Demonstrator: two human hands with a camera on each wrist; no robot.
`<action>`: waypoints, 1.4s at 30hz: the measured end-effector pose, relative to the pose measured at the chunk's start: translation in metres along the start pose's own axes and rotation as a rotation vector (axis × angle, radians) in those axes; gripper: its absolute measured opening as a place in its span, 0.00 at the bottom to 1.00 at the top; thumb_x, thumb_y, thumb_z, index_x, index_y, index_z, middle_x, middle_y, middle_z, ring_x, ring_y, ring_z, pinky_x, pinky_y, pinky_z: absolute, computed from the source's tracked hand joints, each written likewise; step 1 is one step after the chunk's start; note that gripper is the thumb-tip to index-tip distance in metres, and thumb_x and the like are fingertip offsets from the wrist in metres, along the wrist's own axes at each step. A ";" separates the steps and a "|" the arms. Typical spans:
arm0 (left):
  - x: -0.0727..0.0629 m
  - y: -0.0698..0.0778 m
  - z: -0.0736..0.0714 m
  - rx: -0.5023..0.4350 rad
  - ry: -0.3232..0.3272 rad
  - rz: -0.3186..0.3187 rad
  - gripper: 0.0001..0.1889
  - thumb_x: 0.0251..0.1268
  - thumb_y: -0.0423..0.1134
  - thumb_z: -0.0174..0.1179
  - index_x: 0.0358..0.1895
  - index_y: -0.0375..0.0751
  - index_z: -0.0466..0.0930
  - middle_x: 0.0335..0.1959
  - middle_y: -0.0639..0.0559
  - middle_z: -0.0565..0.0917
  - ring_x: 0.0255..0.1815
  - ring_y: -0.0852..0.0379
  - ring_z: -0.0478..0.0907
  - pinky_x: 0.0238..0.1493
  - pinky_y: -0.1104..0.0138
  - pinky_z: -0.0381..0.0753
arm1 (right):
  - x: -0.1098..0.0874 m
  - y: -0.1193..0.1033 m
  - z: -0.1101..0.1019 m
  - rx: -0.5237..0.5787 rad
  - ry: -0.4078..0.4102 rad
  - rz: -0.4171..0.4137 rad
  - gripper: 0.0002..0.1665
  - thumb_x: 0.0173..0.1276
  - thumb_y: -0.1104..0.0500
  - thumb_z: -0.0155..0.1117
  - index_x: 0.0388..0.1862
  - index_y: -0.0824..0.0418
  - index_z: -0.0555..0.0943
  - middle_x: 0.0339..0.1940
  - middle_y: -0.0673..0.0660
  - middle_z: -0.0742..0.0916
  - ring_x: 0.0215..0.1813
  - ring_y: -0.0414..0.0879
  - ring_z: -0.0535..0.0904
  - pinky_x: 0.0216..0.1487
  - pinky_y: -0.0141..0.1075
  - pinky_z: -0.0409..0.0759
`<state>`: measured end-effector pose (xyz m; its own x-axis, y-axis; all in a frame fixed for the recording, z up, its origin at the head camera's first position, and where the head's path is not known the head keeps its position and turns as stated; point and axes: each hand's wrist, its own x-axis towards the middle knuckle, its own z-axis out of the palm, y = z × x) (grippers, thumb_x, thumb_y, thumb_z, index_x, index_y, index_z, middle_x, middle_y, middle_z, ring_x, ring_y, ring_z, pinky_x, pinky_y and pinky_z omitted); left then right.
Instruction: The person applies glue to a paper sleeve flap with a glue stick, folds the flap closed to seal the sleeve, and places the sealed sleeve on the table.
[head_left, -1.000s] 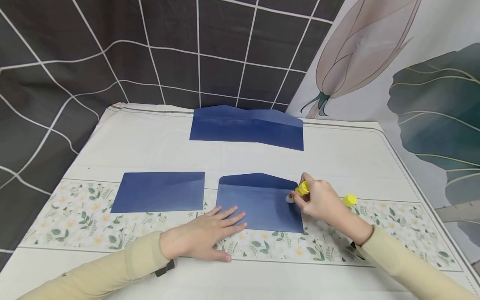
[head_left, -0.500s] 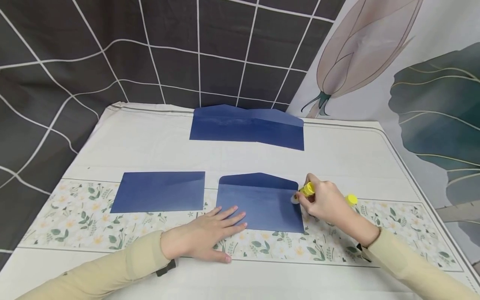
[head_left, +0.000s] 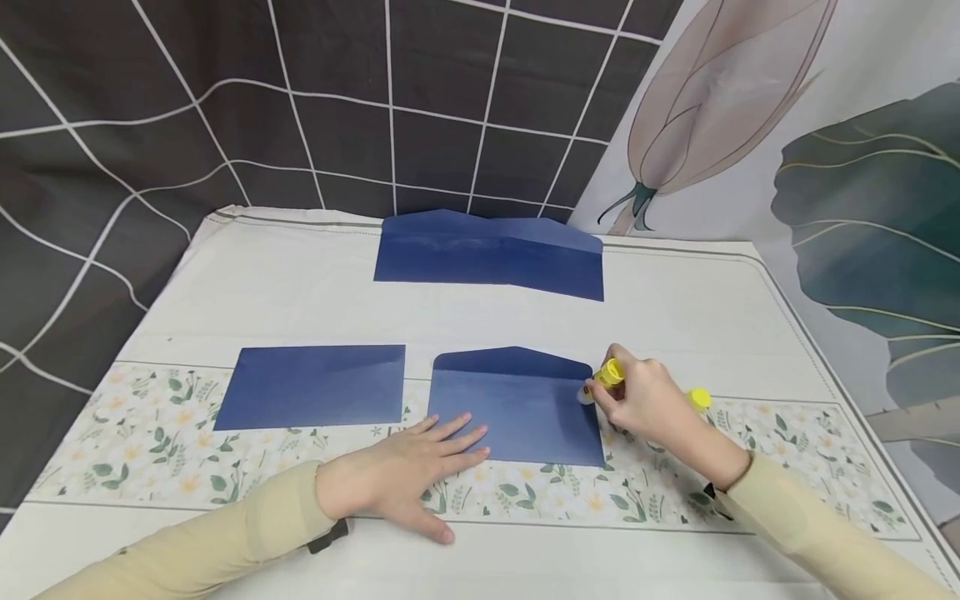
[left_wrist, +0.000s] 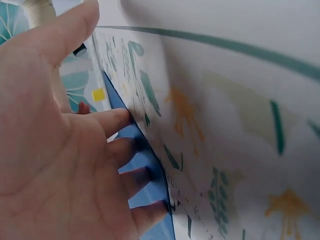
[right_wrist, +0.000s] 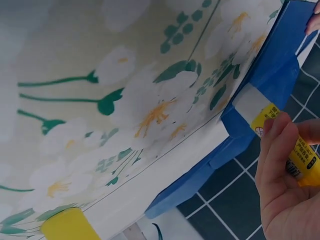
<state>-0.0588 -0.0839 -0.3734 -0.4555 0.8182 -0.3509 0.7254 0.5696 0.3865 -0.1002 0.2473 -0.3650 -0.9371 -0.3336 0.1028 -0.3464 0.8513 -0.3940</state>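
One open-flapped envelope [head_left: 525, 408] pressed by spread left hand [head_left: 405, 475], likely against slipping; glue stick [head_left: 611, 372] held slantwise in right hand [head_left: 648, 400], tip near right edge.

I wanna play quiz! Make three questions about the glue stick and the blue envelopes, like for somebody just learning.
1. Which hand holds the yellow glue stick?
2. True or false: the yellow cap is off the glue stick.
3. The left hand has fingertips on:
A) the cap
B) the glue stick
C) the envelope with its flap open

Key: 1. The right hand. 2. True. 3. C.
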 end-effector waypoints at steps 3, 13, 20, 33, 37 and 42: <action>0.000 0.000 0.000 0.005 -0.010 0.002 0.50 0.54 0.68 0.59 0.77 0.53 0.49 0.80 0.56 0.42 0.80 0.53 0.35 0.78 0.50 0.44 | 0.003 0.000 0.000 0.010 -0.002 0.009 0.11 0.63 0.59 0.63 0.32 0.62 0.69 0.15 0.49 0.77 0.12 0.36 0.67 0.12 0.25 0.66; 0.001 0.001 -0.001 -0.007 -0.011 0.004 0.50 0.54 0.68 0.60 0.77 0.53 0.50 0.80 0.56 0.43 0.80 0.53 0.36 0.78 0.50 0.44 | 0.014 -0.002 -0.002 -0.010 -0.004 -0.016 0.12 0.63 0.60 0.63 0.31 0.63 0.69 0.14 0.49 0.76 0.13 0.37 0.67 0.15 0.27 0.67; -0.002 -0.001 0.000 -0.012 0.008 0.015 0.50 0.54 0.68 0.60 0.77 0.51 0.50 0.80 0.54 0.44 0.80 0.51 0.37 0.77 0.49 0.44 | 0.021 -0.005 0.001 -0.018 -0.013 -0.037 0.13 0.64 0.58 0.63 0.31 0.62 0.69 0.14 0.50 0.75 0.13 0.37 0.66 0.13 0.26 0.65; -0.001 0.000 -0.003 -0.036 -0.009 0.014 0.50 0.54 0.67 0.61 0.77 0.51 0.50 0.80 0.55 0.44 0.80 0.52 0.36 0.77 0.49 0.44 | 0.029 -0.013 0.008 0.012 -0.009 -0.067 0.14 0.63 0.57 0.65 0.33 0.63 0.70 0.16 0.50 0.76 0.14 0.37 0.69 0.15 0.26 0.69; -0.001 0.000 -0.003 -0.028 -0.005 0.015 0.50 0.53 0.67 0.61 0.77 0.51 0.51 0.80 0.54 0.44 0.80 0.51 0.37 0.77 0.48 0.44 | 0.031 -0.016 0.010 0.019 -0.007 -0.085 0.14 0.63 0.56 0.66 0.32 0.62 0.70 0.16 0.50 0.76 0.15 0.36 0.68 0.16 0.26 0.69; -0.001 0.000 -0.003 -0.047 -0.013 0.015 0.50 0.53 0.67 0.61 0.77 0.51 0.50 0.80 0.54 0.43 0.80 0.52 0.36 0.77 0.48 0.43 | 0.035 -0.020 0.013 0.024 -0.011 -0.105 0.14 0.63 0.56 0.66 0.32 0.62 0.70 0.16 0.50 0.77 0.15 0.36 0.69 0.17 0.26 0.70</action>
<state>-0.0600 -0.0840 -0.3703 -0.4377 0.8256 -0.3562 0.7067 0.5608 0.4314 -0.1257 0.2134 -0.3656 -0.8949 -0.4255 0.1345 -0.4416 0.8013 -0.4037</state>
